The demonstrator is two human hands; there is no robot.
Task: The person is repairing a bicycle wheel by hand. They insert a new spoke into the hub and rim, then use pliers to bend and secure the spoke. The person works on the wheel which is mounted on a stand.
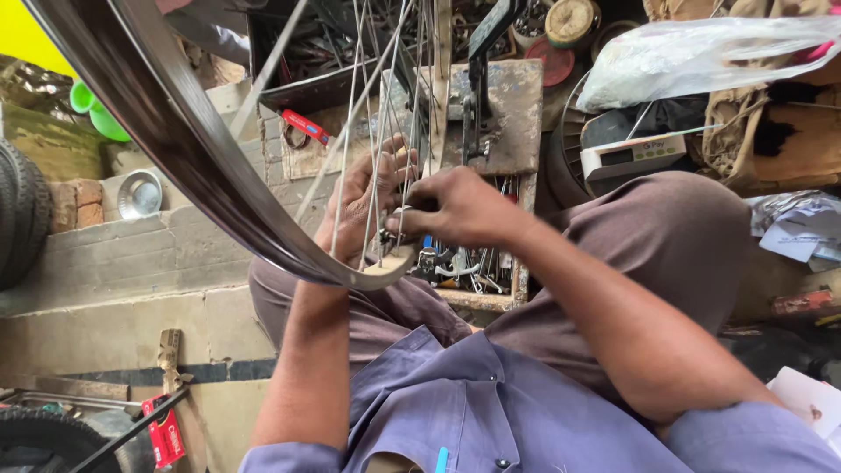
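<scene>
While the one bicycle wheel rim point(201, 175) arcs from eleven o'clock down to the centre, the left hand point(363, 197) reaches through behind the spokes point(368, 131), fingers spread against them, seemingly to steady the wheel. The right hand point(460, 210), at three o'clock of it, pinches thumb and fingers shut on something small at a spoke near the rim; what it is, I cannot tell. Below both hands sits one wooden box of tools point(482, 271). One steel bowl point(140, 194) rests at nine o'clock.
</scene>
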